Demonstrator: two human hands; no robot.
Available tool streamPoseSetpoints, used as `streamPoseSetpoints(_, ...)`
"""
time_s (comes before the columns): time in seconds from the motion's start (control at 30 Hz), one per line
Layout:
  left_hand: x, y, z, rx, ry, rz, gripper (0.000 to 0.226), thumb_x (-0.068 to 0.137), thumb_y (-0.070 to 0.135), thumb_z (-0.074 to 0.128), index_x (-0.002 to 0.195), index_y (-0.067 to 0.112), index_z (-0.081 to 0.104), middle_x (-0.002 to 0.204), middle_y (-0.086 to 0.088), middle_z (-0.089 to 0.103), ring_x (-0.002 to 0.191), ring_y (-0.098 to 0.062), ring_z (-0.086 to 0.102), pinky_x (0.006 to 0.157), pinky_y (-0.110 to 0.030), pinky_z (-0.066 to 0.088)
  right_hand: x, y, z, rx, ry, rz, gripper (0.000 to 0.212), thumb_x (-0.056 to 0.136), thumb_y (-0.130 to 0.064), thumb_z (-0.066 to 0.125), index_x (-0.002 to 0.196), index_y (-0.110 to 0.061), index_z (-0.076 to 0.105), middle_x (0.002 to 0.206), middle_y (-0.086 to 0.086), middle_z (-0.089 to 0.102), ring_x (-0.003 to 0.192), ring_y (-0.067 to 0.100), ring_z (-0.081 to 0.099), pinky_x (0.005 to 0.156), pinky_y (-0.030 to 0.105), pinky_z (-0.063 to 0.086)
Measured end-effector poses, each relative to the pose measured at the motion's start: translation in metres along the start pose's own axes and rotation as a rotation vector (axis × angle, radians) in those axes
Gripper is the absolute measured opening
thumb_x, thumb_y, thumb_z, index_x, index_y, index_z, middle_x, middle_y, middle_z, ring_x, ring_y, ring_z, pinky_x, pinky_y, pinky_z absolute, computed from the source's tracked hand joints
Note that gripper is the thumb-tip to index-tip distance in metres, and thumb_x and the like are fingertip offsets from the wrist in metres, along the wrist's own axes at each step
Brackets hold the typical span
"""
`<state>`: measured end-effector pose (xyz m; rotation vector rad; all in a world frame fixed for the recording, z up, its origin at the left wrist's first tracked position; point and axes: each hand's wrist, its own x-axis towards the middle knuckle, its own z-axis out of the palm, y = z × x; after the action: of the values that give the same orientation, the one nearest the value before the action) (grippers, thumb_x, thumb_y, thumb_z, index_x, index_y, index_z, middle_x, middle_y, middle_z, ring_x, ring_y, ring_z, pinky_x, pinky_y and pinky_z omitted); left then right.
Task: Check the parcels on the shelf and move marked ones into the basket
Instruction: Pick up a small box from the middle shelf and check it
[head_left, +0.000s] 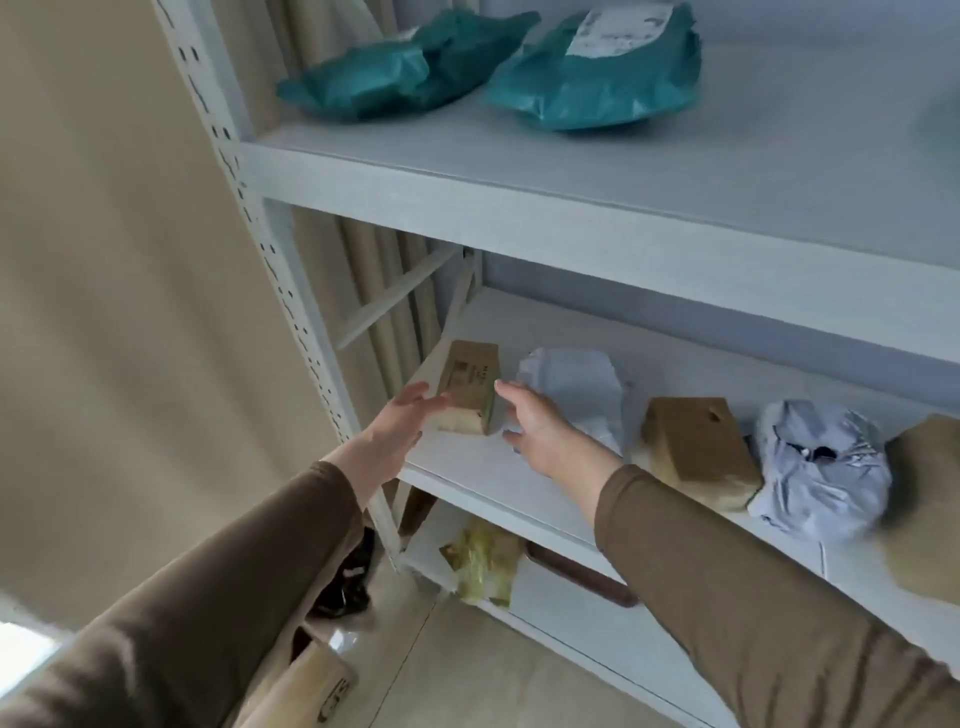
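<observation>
A small brown cardboard parcel (467, 387) with a printed label lies at the left end of the middle shelf (488, 467). My left hand (395, 431) is open at the parcel's left side, fingertips close to it. To the parcel's right, my right hand (535, 426) is also open, fingers spread, just apart from it. Behind my right hand lies a white bag parcel (576, 384). Further right sit another brown box (701, 452), a crumpled white bag parcel (821, 467) and a brown parcel (930, 504) cut off by the frame edge.
Two teal bag parcels (374, 73) (597, 78) rest on the upper shelf. The lowest shelf holds a yellowish bag (483, 561) and a dark brown item (582, 574). A perforated white upright (275, 275) frames the left side. Beige items (311, 686) sit on the floor below.
</observation>
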<state>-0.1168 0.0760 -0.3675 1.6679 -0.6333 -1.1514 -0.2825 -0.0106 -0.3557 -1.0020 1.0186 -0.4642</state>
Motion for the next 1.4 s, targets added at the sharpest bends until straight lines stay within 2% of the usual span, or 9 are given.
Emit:
streamPoseSetpoints(0.07, 0.03, -0.003, -0.014, 0.008, 0.011, -0.044, 0.073, 0.098, 0.024, 0.07, 0.161, 0.017, 0.034, 0.163, -0.007, 0.038, 0.151, -0.029, 0.035, 0.126, -0.043, 0.027, 0.026, 0.003, 0.016, 0.034, 0.054, 0.04, 0.008, 0.108, -0.029, 0.052, 0.104, -0.026, 0.058, 0.115, -0.001, 0.061, 0.087, 0.005, 0.056, 0.072, 0.026, 0.041)
streamPoseSetpoints(0.2, 0.078, -0.006, -0.025, -0.007, -0.031, -0.145, 0.077, 0.1, 0.026, 0.069, 0.163, 0.017, 0.027, 0.167, -0.009, 0.032, 0.154, -0.032, 0.03, 0.128, -0.045, 0.025, 0.06, 0.013, 0.032, 0.043, 0.207, 0.046, 0.052, 0.108, -0.026, 0.053, 0.156, -0.021, 0.035, 0.144, 0.002, 0.047, 0.12, 0.014, 0.051, 0.094, 0.029, 0.038)
streamPoseSetpoints(0.3, 0.105, -0.011, -0.026, 0.01, -0.107, -0.191, 0.071, 0.103, 0.025, 0.065, 0.163, 0.015, 0.028, 0.166, -0.008, 0.035, 0.153, -0.028, 0.033, 0.127, -0.043, 0.027, 0.077, 0.019, 0.039, -0.022, 0.256, 0.065, 0.068, 0.106, -0.03, 0.055, 0.164, -0.022, 0.019, 0.167, 0.002, 0.029, 0.149, 0.024, 0.036, 0.113, 0.036, 0.037)
streamPoseSetpoints(0.47, 0.103, -0.019, -0.018, 0.064, -0.125, -0.167, 0.035, 0.109, 0.028, 0.052, 0.142, 0.016, 0.053, 0.141, -0.006, 0.057, 0.131, -0.024, 0.049, 0.118, -0.045, 0.034, 0.083, 0.036, 0.047, -0.134, 0.253, 0.052, 0.055, 0.106, -0.032, 0.054, 0.158, -0.027, 0.036, 0.166, 0.003, 0.024, 0.147, 0.027, 0.035, 0.114, 0.042, 0.039)
streamPoseSetpoints(0.73, 0.011, -0.035, -0.014, -0.131, -0.113, 0.025, 0.013, 0.095, 0.016, 0.066, 0.1, 0.02, 0.055, 0.109, -0.005, 0.073, 0.12, -0.035, 0.063, 0.109, -0.055, 0.044, 0.013, 0.062, 0.046, 0.108, 0.362, -0.087, 0.042, 0.09, -0.057, 0.068, 0.12, -0.034, 0.05, 0.137, -0.002, 0.057, 0.126, 0.026, 0.054, 0.097, 0.05, 0.048)
streamPoseSetpoints(0.87, -0.054, -0.04, -0.011, -0.269, -0.172, 0.078, 0.022, 0.1, 0.008, 0.062, 0.086, 0.019, 0.049, 0.102, -0.002, 0.073, 0.108, -0.025, 0.067, 0.096, -0.045, 0.053, -0.044, 0.075, 0.039, 0.224, 0.422, -0.212, 0.022, 0.093, -0.03, 0.073, 0.097, -0.025, 0.052, 0.12, 0.009, 0.071, 0.115, 0.032, 0.068, 0.097, 0.049, 0.053)
streamPoseSetpoints(1.0, -0.095, -0.048, -0.014, -0.457, -0.379, 0.015, 0.011, 0.102, 0.026, 0.061, 0.103, 0.015, 0.061, 0.117, -0.005, 0.074, 0.122, -0.025, 0.065, 0.096, -0.046, 0.055, -0.112, 0.076, 0.034, 0.119, 0.421, -0.391, 0.022, 0.086, -0.022, 0.077, 0.092, -0.021, 0.055, 0.107, 0.008, 0.071, 0.101, 0.027, 0.068, 0.089, 0.04, 0.052)
streamPoseSetpoints(1.13, -0.122, -0.053, -0.019, -0.66, -0.699, -0.145, 0.042, 0.099, 0.039, 0.062, 0.133, 0.015, 0.065, 0.128, -0.009, 0.068, 0.125, -0.029, 0.062, 0.095, -0.045, 0.059, -0.177, 0.064, 0.041, -0.17, 0.4, -0.595, 0.029, 0.079, -0.021, 0.077, 0.1, -0.021, 0.058, 0.105, -0.004, 0.065, 0.1, 0.009, 0.061, 0.08, 0.019, 0.049)
streamPoseSetpoints(1.4, -0.153, -0.057, -0.018, -0.696, -1.088, -0.093, 0.058, 0.07, 0.023, 0.095, 0.124, 0.015, 0.074, 0.129, -0.012, 0.071, 0.121, -0.029, 0.068, 0.109, -0.045, 0.051, -0.244, 0.06, 0.047, -0.385, 0.389, -0.798, 0.047, 0.079, -0.037, 0.079, 0.121, -0.025, 0.06, 0.13, -0.01, 0.062, 0.123, 0.004, 0.057, 0.105, 0.029, 0.046)
